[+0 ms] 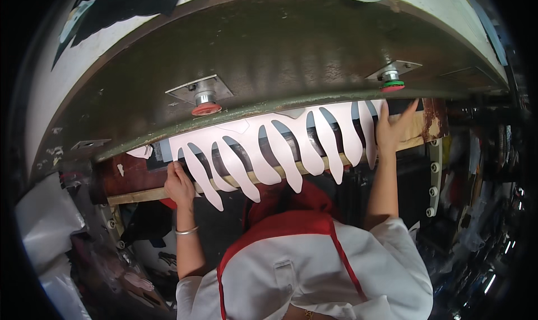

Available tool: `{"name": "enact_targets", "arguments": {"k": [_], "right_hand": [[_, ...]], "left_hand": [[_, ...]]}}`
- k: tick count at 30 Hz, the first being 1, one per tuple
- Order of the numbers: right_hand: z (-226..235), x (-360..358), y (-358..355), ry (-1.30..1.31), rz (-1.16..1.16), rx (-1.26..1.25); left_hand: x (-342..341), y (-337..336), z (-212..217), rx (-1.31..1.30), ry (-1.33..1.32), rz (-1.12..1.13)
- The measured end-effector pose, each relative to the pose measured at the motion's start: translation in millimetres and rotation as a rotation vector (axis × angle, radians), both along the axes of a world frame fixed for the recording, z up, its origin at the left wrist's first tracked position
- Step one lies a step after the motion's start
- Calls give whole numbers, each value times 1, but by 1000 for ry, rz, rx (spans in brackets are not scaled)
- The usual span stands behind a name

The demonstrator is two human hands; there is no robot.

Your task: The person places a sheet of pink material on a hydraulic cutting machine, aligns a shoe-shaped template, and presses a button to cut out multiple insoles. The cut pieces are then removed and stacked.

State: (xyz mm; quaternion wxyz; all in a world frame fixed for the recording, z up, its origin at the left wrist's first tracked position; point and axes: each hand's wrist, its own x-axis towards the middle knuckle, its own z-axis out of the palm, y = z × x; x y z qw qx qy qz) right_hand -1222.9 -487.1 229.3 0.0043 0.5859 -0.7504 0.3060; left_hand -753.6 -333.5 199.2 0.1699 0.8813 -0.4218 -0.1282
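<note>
A pale pink sheet (252, 137) with a row of rounded cut-outs lies under the front edge of a dark green machine beam. Its long tongue-shaped strips hang toward me over a wooden edge. At the sheet's left end, my left hand (179, 186) is closed on the border, fingertips pointing away from me. My right hand (391, 132) rests at the right end, thumb along the sheet's edge and fingers stretched apart toward the far right. Grey-blue and dark surfaces show through the gaps between strips.
The green beam (291, 45) spans the space above the sheet. Two push buttons stick out from it, a red one (206, 108) at left and a red-and-green one (392, 85) at right. A wooden rail (140, 195) runs along the front. Clear plastic sheeting (47, 219) hangs at left.
</note>
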Motion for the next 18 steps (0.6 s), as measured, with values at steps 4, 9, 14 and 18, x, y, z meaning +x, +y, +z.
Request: {"name": "enact_targets", "arguments": {"k": [4,9,14,18], "right_hand": [[-28,-31,40,-450,-213,254],[-34,-47,61,-277,-116,336],[10,-25,70,-245,-162,259],[17,68,60,-249,331,87]], "left_hand": [[6,8,-6,-214,87,-98],[8,22,-8,-164,133,-5],[-7,58,-5,-79,164,114],[-12,97,-8,-117,116,39]]}}
